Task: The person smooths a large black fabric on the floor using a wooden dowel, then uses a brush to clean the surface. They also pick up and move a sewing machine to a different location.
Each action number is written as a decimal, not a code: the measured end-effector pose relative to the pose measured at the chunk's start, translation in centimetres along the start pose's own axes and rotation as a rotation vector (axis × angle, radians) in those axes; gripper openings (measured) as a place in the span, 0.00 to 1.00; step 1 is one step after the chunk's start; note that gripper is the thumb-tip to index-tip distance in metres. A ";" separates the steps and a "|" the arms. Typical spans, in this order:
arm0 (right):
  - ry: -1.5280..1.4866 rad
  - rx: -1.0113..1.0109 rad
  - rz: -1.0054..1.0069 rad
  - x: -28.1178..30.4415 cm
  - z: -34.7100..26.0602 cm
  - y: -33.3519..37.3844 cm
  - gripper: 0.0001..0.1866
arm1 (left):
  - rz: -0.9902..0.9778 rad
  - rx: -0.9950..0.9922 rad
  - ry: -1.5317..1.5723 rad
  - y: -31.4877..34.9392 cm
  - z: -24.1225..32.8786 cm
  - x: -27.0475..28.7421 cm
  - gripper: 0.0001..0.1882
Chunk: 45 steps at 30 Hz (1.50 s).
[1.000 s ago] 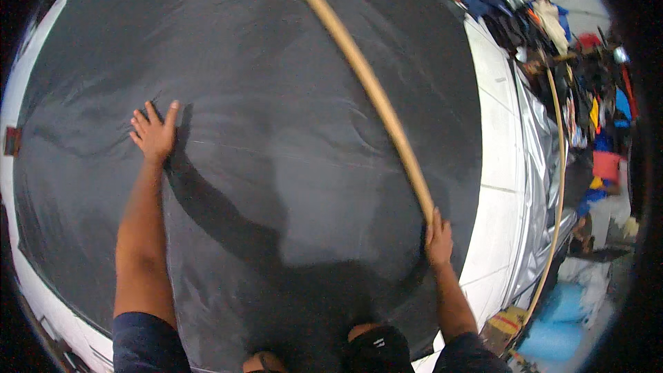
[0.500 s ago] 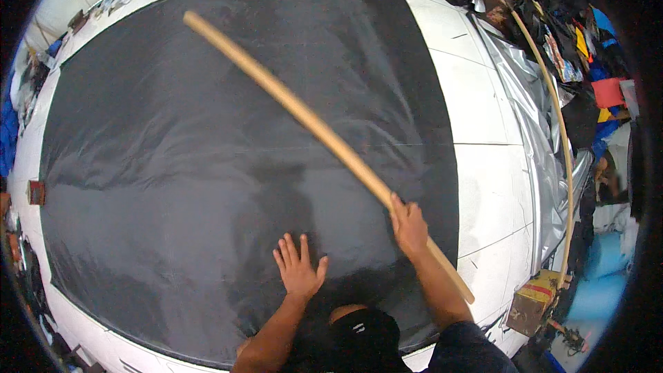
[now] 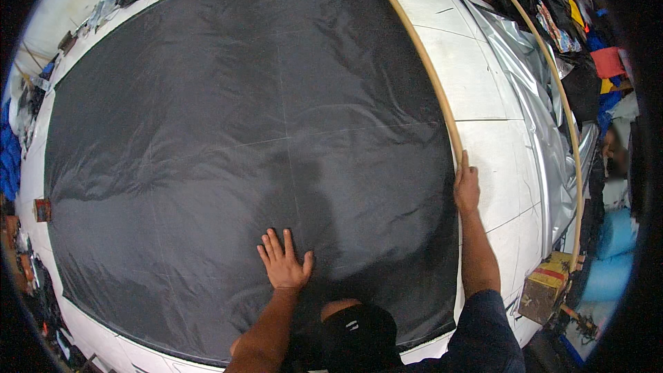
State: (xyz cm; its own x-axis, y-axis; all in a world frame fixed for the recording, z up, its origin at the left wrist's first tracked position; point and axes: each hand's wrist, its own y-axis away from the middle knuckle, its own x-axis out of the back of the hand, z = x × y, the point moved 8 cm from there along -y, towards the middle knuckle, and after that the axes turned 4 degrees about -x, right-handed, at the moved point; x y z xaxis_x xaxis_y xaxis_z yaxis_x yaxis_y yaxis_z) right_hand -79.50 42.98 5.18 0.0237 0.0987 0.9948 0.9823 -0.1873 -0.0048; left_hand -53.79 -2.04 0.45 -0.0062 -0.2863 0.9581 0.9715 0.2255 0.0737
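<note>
A large black sheet of fabric (image 3: 173,131) lies spread out in front of me, lightly wrinkled and crossed by faint pale lines. My left hand (image 3: 284,266) rests on its near part, palm down with fingers spread. Along the sheet's right edge runs a long wooden stick (image 3: 423,48), reaching to the far right corner. My right hand (image 3: 467,188) is closed round the stick near its visible lower end, with the forefinger stretched along it. What lies beneath the hand is hidden.
White panels (image 3: 487,90) border the sheet. To the right are a crumpled silver sheet (image 3: 528,97), a second long stick (image 3: 568,110), a yellow-brown box (image 3: 545,290) and light blue rolls (image 3: 616,235). A small brown block (image 3: 42,210) sits at the left edge. Mixed clutter surrounds the work area.
The stick has swung from a diagonal across the sheet to its right edge. My right hand has moved right and farther away with it. The left hand stays flat on the sheet.
</note>
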 end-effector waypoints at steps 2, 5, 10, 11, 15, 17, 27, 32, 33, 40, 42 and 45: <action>-0.026 0.027 0.012 -0.7 -1.9 3.0 0.30 | -0.007 -0.005 0.012 0.1 0.1 0.1 0.42; -0.072 0.159 -0.046 -1.0 -7.3 8.9 0.27 | 0.016 0.020 -0.016 0.3 -0.8 0.3 0.42; 0.018 0.073 -0.082 -2.3 -3.9 10.2 0.27 | -0.010 0.003 -0.031 0.4 -0.3 -0.1 0.42; 0.038 0.013 -0.105 -2.5 -1.8 9.0 0.27 | -0.014 -0.001 -0.030 0.4 0.1 0.0 0.43; -0.076 -0.143 -0.115 -0.4 5.4 3.2 0.26 | -0.038 -0.015 -0.036 0.2 0.9 -0.2 0.43; -0.092 -0.146 -0.072 1.4 7.2 1.1 0.27 | -0.065 -0.016 -0.021 0.2 0.8 -0.3 0.42; -0.305 0.233 -0.232 3.5 -7.4 19.1 0.26 | -0.094 -0.065 0.230 5.2 -1.9 10.5 0.29; -0.296 0.373 -0.162 -1.1 -11.5 28.6 0.24 | -0.015 0.168 0.172 21.8 -7.8 18.7 0.23; -0.252 0.335 -0.138 -1.6 -8.8 29.6 0.24 | -0.005 0.189 0.157 25.0 -9.0 19.7 0.22; -0.217 -0.094 -0.136 -2.6 12.9 35.7 0.27 | 0.258 0.796 -0.082 54.0 -24.7 28.2 0.21; -0.293 -0.208 -0.174 0.3 17.1 36.6 0.25 | 0.278 0.983 -0.083 61.8 -26.4 27.5 0.23; -0.266 -0.297 -0.150 0.7 23.0 36.9 0.26 | 0.273 0.811 -0.082 66.7 -31.1 23.2 0.22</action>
State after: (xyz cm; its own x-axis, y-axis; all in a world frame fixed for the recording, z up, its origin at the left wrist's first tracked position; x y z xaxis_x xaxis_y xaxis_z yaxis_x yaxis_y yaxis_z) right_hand -38.98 58.66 3.41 -0.0301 0.3880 0.9212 0.8834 -0.4209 0.2062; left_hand 18.20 -22.65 18.99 0.1555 -0.0644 0.9857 0.4716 0.8817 -0.0168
